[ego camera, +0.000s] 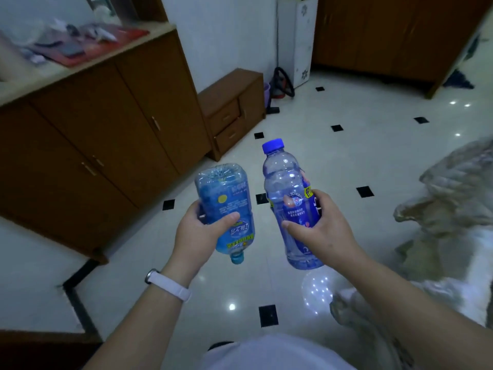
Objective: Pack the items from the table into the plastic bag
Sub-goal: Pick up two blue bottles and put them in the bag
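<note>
Two bottles at centre frame, both held in the air over the floor. Light-blue bottle (224, 206) is upside down, its teal cap pointing down and towards the camera, base up. Left hand (197, 233) grips it round the middle, thumb across the label, fingers wrapped behind. Clear bottle (282, 177) with a blue cap stands upright, slightly tilted, just right of the first, not touching it. Right hand (325, 231) holds it round the dark blue label, thumb in front, fingertips visible through the plastic. Plastic bag (453, 198), crumpled and see-through, sits at the right edge of the frame, blurred, apart from both bottles; cannot tell what is inside. White wristband (170, 285) on the left wrist. White tiled floor (346, 145) with small black squares beneath. Brown cabinet (101, 134) at left, blurred clutter on its top at upper left. Small drawer unit (232, 110) at upper centre against the wall.
</note>
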Demonstrator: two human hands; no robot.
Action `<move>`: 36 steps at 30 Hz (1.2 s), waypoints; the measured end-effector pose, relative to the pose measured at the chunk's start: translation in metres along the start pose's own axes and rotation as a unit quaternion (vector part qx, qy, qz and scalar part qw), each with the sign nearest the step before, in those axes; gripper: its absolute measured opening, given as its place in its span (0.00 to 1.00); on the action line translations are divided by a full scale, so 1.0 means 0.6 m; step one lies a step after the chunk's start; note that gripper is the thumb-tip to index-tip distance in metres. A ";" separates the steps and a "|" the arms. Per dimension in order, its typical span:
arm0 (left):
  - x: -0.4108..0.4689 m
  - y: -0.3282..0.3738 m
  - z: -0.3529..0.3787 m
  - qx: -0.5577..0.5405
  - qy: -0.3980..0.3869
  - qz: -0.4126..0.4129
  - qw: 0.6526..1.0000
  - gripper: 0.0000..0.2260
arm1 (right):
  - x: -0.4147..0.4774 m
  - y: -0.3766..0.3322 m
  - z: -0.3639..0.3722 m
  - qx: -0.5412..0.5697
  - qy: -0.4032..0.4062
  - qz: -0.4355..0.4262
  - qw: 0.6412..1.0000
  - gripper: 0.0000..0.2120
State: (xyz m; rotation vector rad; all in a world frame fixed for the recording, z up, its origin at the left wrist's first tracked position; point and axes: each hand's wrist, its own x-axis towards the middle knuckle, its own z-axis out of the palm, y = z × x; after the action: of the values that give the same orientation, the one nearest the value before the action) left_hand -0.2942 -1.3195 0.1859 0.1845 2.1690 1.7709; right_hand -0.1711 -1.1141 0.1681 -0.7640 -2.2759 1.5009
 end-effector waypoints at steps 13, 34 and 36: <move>0.411 0.027 0.100 -0.039 -0.137 -0.016 0.990 0.17 | 0.328 0.007 0.053 -0.027 0.127 0.097 0.987 0.24; 0.824 0.163 0.524 0.044 -0.399 0.020 0.916 0.17 | 0.655 0.115 -0.137 0.004 0.367 0.253 0.895 0.30; 0.858 0.176 0.574 0.061 -0.390 0.020 0.918 0.17 | 0.704 0.144 -0.174 0.013 0.367 0.264 0.892 0.31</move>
State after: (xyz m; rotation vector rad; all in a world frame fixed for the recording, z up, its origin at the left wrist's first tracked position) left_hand -0.6720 -0.8198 0.1402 0.8159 1.6723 1.2519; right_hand -0.4361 -0.7619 0.1167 -1.6981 -1.5298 1.1184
